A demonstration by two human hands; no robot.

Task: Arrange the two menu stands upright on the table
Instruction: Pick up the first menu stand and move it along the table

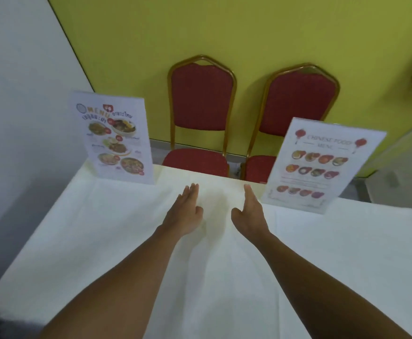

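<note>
- Both hands are out over the middle of the surface (224,277), which is draped in a white cloth, and neither one is holding anything.
- The left hand (186,212) is flat and open, fingers straight and close together, pointing away toward the far edge, thumb tucked out to the inner side.
- The right hand (250,214) mirrors it: open, fingers extended and together, thumb spread toward the left hand, palm turned inward.
- The two hands sit near each other with a bare strip of cloth between them; whether they rest on the cloth or hang just above it, I cannot tell.
- Off to the left, the Thai menu stand (115,138) stands upright at the far edge of the surface, its printed face with dish photos turned this way; it is well apart from the left hand.
- On the right, the Chinese food menu stand (318,165) is upright too, with a slight backward lean, its clear base on the cloth; its lower left corner is just beside the right hand's fingertips, though I see no contact.
- The picture is a bit blurred, so the fine print on both menus is unreadable beyond the headings.
- Behind the surface, two red padded chairs with gold frames, the left chair (201,101) and the right chair (298,104), stand side by side against a yellow wall (249,28).
</note>
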